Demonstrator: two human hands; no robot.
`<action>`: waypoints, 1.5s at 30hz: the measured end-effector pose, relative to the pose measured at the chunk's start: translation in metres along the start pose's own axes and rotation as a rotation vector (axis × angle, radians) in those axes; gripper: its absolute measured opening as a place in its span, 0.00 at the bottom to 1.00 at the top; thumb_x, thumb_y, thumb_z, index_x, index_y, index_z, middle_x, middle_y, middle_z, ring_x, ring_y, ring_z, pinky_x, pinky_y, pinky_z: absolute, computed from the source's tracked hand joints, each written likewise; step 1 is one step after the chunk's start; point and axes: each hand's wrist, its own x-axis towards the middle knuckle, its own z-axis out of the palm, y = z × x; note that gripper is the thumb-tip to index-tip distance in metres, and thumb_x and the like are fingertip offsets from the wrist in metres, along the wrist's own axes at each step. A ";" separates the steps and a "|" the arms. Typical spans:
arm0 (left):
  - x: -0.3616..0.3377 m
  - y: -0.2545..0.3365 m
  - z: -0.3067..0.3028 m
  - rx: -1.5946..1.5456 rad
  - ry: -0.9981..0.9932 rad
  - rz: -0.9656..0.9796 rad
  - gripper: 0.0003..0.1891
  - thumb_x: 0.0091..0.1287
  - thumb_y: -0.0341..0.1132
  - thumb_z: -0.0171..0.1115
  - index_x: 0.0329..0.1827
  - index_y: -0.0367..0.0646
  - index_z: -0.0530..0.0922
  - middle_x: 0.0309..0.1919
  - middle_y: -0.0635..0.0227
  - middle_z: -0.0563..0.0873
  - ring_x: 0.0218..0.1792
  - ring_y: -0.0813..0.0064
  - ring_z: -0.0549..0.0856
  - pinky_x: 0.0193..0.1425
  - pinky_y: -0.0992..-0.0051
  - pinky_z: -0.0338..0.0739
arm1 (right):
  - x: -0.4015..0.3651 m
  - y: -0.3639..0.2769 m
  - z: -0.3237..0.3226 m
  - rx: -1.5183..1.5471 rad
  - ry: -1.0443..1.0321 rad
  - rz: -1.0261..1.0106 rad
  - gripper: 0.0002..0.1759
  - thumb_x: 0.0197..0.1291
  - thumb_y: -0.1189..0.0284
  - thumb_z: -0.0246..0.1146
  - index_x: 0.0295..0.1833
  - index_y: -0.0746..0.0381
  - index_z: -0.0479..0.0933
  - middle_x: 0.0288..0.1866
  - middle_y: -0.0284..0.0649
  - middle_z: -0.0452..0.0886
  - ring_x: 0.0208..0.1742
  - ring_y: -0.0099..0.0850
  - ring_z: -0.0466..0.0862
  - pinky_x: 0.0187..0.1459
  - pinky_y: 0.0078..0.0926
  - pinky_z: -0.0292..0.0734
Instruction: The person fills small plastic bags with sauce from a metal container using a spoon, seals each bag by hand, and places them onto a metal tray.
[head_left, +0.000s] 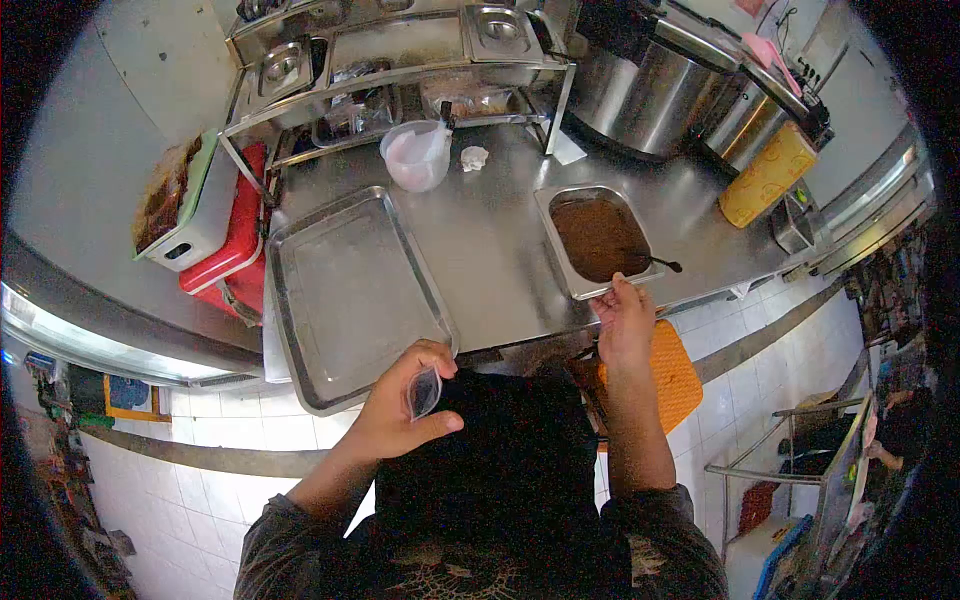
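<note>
A small clear plastic cup (425, 392) sits in my left hand (405, 400), with the fingers curled around it and the thumb standing apart. Its mouth faces up and towards me; what is inside cannot be made out. My right hand (625, 315) pinches the near rim of a rectangular steel pan (548, 225) on the counter. Dark brown powder (597, 235) fills much of the pan. A dark-handled spoon (662, 263) rests in the powder, its handle sticking out over the right rim, just beyond my right fingers.
A large steel tray (350, 290) lies left on the metal counter (475, 250). Behind it stand a translucent jug (415, 160), crumpled white paper (474, 158) and a shelf rack (400, 75). Steel urns (640, 95) and a yellow container (767, 175) are right; an orange stool (672, 375) stands below.
</note>
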 end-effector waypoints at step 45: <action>0.020 0.053 -0.021 0.307 0.241 -0.059 0.30 0.49 0.34 0.83 0.53 0.42 0.76 0.50 0.68 0.81 0.57 0.75 0.78 0.66 0.73 0.67 | -0.022 -0.024 0.047 -0.259 -0.182 0.072 0.10 0.72 0.67 0.57 0.41 0.61 0.80 0.27 0.32 0.81 0.25 0.21 0.76 0.27 0.20 0.69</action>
